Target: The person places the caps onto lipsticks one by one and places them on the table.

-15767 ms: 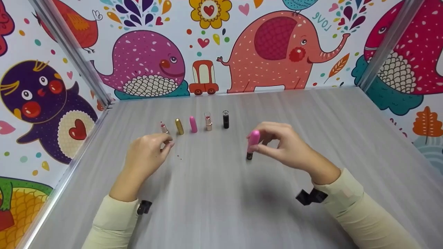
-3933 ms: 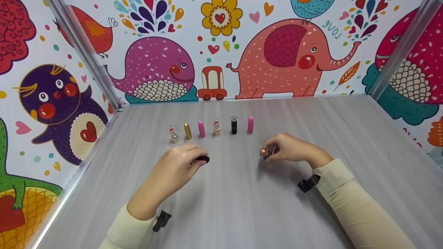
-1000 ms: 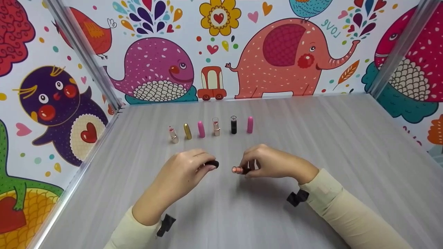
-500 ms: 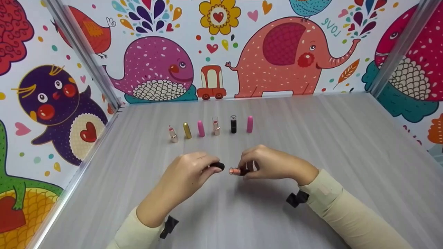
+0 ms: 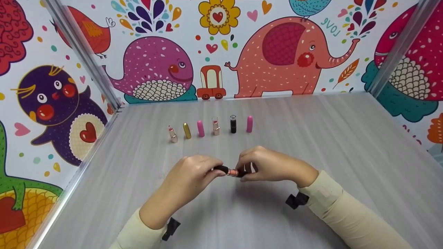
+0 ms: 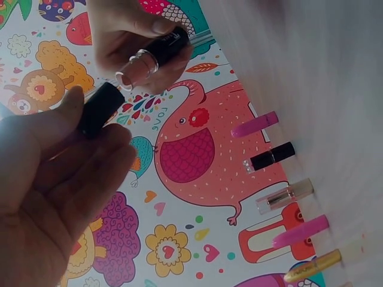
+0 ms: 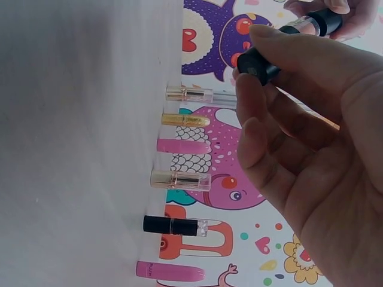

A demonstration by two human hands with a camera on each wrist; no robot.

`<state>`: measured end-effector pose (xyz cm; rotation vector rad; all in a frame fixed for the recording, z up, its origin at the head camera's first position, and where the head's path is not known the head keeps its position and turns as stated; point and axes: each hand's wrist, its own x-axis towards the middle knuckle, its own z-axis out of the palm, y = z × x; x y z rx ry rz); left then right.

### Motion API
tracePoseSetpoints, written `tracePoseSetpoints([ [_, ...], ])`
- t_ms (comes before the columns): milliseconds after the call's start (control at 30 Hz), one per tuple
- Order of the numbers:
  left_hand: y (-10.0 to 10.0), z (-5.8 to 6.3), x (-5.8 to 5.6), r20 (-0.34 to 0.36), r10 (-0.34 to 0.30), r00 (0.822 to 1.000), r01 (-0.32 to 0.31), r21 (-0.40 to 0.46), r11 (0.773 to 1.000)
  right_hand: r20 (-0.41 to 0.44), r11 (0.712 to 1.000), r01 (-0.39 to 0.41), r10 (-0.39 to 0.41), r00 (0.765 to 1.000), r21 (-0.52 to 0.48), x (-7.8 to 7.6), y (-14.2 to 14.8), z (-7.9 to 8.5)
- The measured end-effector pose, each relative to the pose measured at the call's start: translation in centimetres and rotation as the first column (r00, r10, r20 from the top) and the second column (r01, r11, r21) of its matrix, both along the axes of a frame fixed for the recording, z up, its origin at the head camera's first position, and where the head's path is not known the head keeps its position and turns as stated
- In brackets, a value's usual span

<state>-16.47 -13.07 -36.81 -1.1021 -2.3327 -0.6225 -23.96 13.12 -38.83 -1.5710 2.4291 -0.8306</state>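
Note:
My left hand [image 5: 193,176] pinches a black lipstick cap [image 6: 102,109] between thumb and fingers. Facing it, my right hand [image 5: 273,164] holds a lipstick [image 5: 233,172] by its black base, tilted sideways above the table. The lipstick's clear and copper-coloured end [image 6: 136,69] points at the cap's mouth. Cap and lipstick end meet or nearly meet; whether they touch is hard to tell. In the right wrist view, my thumb and fingers grip the black base [image 7: 258,64].
On the grey table [image 5: 311,138], a row of lipsticks stands upright behind my hands: clear-capped pink [image 5: 173,134], gold [image 5: 187,130], pink [image 5: 200,128], clear-capped rose [image 5: 216,126], black [image 5: 233,124] and another pink tube [image 5: 249,124]. Cartoon-printed walls [image 5: 214,52] enclose the back and sides.
A pink tube from my right hand now stands at the row's right end. The lipstick and black cap are in my hands, the lipstick brought leftward and the cap rightward until their ends meet.

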Motion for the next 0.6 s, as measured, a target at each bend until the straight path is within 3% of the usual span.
tracePoseSetpoints([
  [600, 0.56, -0.23, 0.29, 0.016, -0.004, 1.000, 0.005, -0.020, 1.000, -0.023, 0.999, -0.031, 0.030, 0.999, -0.026, 0.41, -0.31, 0.18],
])
